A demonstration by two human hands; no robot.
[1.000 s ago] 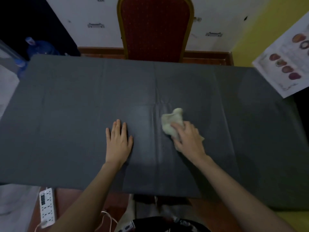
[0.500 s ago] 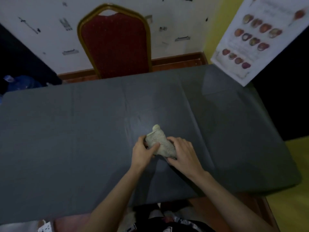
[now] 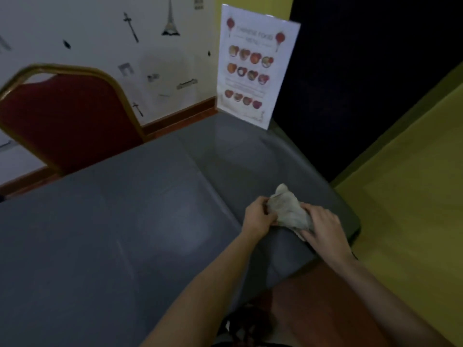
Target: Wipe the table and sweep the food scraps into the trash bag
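Note:
A crumpled pale cloth (image 3: 288, 209) rests on the dark grey table (image 3: 112, 234), close to its right edge. My left hand (image 3: 258, 217) pinches the cloth's left side with curled fingers. My right hand (image 3: 323, 226) presses on the cloth's right end and covers part of it. The cloth is bunched up between both hands. No food scraps and no trash bag show in this view.
A red chair with a gold frame (image 3: 67, 116) stands behind the table at the left. A standing menu card (image 3: 255, 68) sits at the table's far right corner. Yellow floor (image 3: 406, 209) lies beyond the right edge.
My left hand left the bare table and took hold of the cloth. Both hands and the cloth now lie nearer the table's right edge, and the view has swung right.

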